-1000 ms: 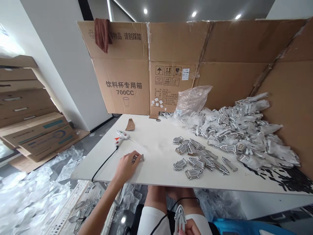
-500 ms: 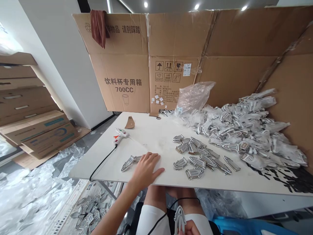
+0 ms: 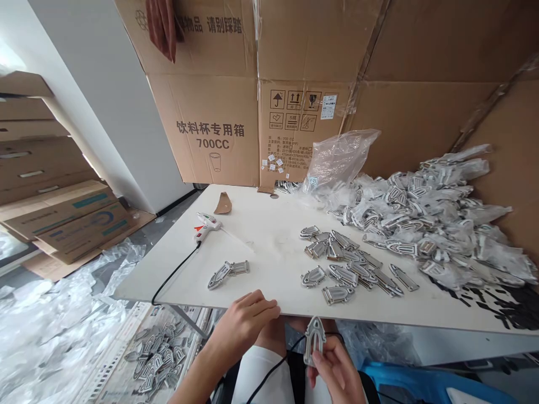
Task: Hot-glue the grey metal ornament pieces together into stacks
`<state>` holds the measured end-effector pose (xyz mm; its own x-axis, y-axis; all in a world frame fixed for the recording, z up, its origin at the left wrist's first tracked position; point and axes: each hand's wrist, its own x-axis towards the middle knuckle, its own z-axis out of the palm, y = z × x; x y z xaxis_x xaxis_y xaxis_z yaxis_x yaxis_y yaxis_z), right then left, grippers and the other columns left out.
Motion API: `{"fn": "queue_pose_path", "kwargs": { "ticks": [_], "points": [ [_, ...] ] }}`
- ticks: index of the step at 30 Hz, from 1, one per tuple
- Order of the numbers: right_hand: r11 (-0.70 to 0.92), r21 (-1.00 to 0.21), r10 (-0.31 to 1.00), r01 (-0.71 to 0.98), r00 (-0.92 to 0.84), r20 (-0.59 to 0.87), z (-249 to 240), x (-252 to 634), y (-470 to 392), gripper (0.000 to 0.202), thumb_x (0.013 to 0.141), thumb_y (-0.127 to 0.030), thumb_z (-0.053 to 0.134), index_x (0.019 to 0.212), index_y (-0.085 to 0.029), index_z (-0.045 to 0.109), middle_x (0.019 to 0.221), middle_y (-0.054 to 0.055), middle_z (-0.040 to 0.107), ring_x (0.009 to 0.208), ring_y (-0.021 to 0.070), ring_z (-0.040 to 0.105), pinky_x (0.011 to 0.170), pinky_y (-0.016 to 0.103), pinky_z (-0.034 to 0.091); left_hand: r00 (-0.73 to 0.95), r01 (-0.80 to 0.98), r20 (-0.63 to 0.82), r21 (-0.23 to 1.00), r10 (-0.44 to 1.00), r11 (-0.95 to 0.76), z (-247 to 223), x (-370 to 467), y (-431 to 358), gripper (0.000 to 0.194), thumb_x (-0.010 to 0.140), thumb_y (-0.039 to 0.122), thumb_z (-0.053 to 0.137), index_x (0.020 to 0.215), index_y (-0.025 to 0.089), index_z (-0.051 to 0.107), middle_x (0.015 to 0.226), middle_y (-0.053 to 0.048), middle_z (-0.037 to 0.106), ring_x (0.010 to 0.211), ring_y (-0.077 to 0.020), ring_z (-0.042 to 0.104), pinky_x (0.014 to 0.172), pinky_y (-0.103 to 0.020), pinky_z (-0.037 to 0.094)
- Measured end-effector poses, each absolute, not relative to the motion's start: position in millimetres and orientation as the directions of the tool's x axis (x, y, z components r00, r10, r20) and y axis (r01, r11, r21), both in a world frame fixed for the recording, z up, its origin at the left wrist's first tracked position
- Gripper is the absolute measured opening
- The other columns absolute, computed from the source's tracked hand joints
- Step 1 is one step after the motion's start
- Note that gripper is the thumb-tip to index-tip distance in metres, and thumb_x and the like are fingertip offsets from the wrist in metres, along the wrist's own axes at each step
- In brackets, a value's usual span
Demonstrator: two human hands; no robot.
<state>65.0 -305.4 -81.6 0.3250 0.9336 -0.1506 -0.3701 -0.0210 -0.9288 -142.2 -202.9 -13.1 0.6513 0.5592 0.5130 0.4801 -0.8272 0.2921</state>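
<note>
Low over my lap, my right hand (image 3: 334,365) grips a grey pointed-arch frame piece (image 3: 315,339) between thumb and fingers, its tip upward. My left hand (image 3: 248,322) is at the table's front edge, its fingers bent and together; whatever lies under them is hidden. On the white table (image 3: 269,230) beyond that hand lie two similar grey pieces, a pointed one (image 3: 219,275) touching a straight one (image 3: 239,267). A loose heap of grey frame pieces (image 3: 345,264) spreads to the right. The white glue gun (image 3: 205,227) lies at the left, with a glue stick out of its rear.
Bagged pieces (image 3: 404,213) are piled at the back right, beside black strips (image 3: 514,306). Cardboard walls (image 3: 202,101) enclose the table's back. A black cord (image 3: 174,275) runs over the left edge. More grey pieces (image 3: 155,359) lie below left; a blue stool (image 3: 404,381) stands below right.
My left hand has drawn back from the tabletop to its front edge, uncovering the straight piece, and its fingers have bent. My right hand has raised the frame piece. The view has tilted down.
</note>
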Motion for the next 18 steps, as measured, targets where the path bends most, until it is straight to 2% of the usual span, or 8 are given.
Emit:
{"fn": "queue_pose_path", "kwargs": {
  "ticks": [3,5,7,10,13,18],
  "points": [
    [-0.004,-0.930,0.942,-0.367,0.311,-0.127,-68.1,63.3,-293.0,0.044,0.081,-0.060,0.087,0.079,-0.020,0.068,0.068,0.003,0.066,0.054,0.0157,0.059,0.050,0.024,0.047,0.436,0.458,0.488,0.603,0.756,-0.654,-8.6,-131.3,-205.8,0.020,0.106,0.018,0.057,0.108,0.023,0.076,0.088,-0.006,0.078,0.082,-0.0199,0.069,0.072,-0.030,0.055],
    [-0.008,-0.945,0.947,-0.328,0.301,-0.112,-58.4,60.7,-287.9,0.041,0.086,-0.059,0.083,0.084,-0.020,0.069,0.063,0.003,0.066,0.051,0.0156,0.057,0.050,0.024,0.047,0.278,0.365,0.355,0.820,0.893,-0.440,-2.0,-121.3,-210.3,0.012,0.103,0.026,0.066,0.103,0.024,0.077,0.090,-0.004,0.078,0.084,-0.0188,0.072,0.077,-0.029,0.057],
    [-0.019,-0.951,0.949,-0.309,0.293,-0.114,-50.2,56.7,-284.7,0.041,0.088,-0.060,0.080,0.088,-0.020,0.070,0.060,0.003,0.066,0.049,0.0166,0.057,0.050,0.026,0.048,0.220,0.235,0.211,0.936,0.952,-0.262,6.3,-112.1,-216.0,0.011,0.099,0.032,0.072,0.103,0.024,0.077,0.093,-0.003,0.079,0.086,-0.0184,0.073,0.082,-0.029,0.059],
    [-0.028,-0.951,0.942,-0.306,0.310,-0.128,-41.5,50.2,-282.8,0.045,0.084,-0.063,0.083,0.090,-0.020,0.073,0.063,0.004,0.068,0.052,0.0190,0.062,0.051,0.028,0.053,0.255,0.143,0.075,0.983,0.964,-0.114,15.7,-103.0,-223.2,0.016,0.095,0.036,0.076,0.104,0.024,0.077,0.088,-0.003,0.079,0.082,-0.0181,0.072,0.077,-0.027,0.057],
    [-0.044,-0.952,0.939,-0.304,0.313,-0.143,-37.0,46.5,-283.1,0.048,0.082,-0.065,0.084,0.094,-0.019,0.078,0.068,0.006,0.071,0.054,0.0199,0.065,0.054,0.029,0.057,0.296,0.167,-0.006,0.985,0.955,-0.046,16.4,-99.2,-226.7,0.015,0.093,0.037,0.076,0.099,0.023,0.080,0.077,-0.002,0.076,0.071,-0.0171,0.069,0.068,-0.026,0.054],
    [-0.074,-0.947,0.940,-0.313,0.295,-0.171,-38.8,47.5,-285.2,0.054,0.083,-0.069,0.081,0.104,-0.019,0.083,0.071,0.008,0.075,0.062,0.0236,0.071,0.060,0.032,0.063,0.266,0.241,0.093,0.957,0.960,-0.159,5.5,-98.5,-225.6,0.012,0.094,0.031,0.075,0.096,0.028,0.086,0.090,-0.004,0.076,0.077,-0.0167,0.069,0.070,-0.026,0.052]
  ]
}}
